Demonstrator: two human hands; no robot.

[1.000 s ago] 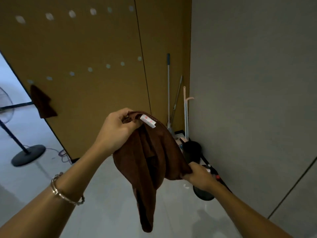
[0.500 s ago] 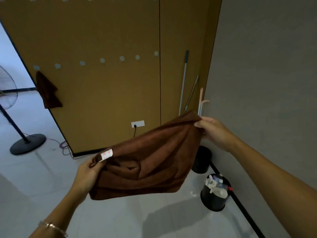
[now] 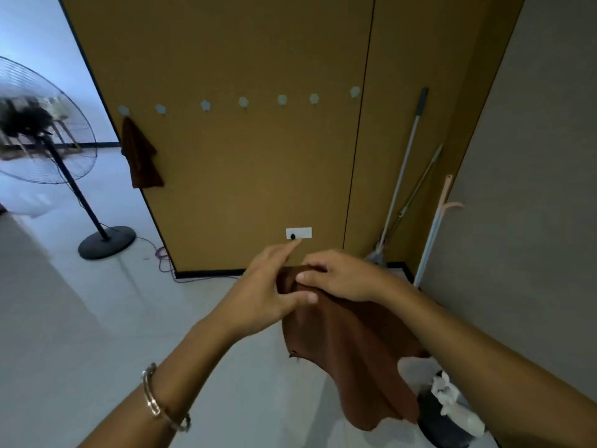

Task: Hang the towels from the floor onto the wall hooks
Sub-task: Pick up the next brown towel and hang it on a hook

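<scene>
A brown towel [image 3: 352,357] hangs in front of me, bunched at its top between both hands. My right hand [image 3: 342,276] grips the gathered top edge from above. My left hand [image 3: 271,286] pinches the same edge from the left, with its forefinger stretched out. On the mustard wall a row of pale wall hooks [image 3: 244,101] runs across at mid height. A second brown towel [image 3: 140,156] hangs from the leftmost hook [image 3: 123,109]. The other hooks in the row are bare.
A standing fan [image 3: 48,124] with a black round base [image 3: 106,242] stands at the left, its cord trailing along the floor. Mop and broom handles [image 3: 403,176] lean in the right corner. A black bin [image 3: 449,418] with white litter sits low right by the grey wall.
The towel was spread wide between my two hands; now both hands have come together at its top and it hangs down in one bunch. The view has tilted so the hook row sits higher.
</scene>
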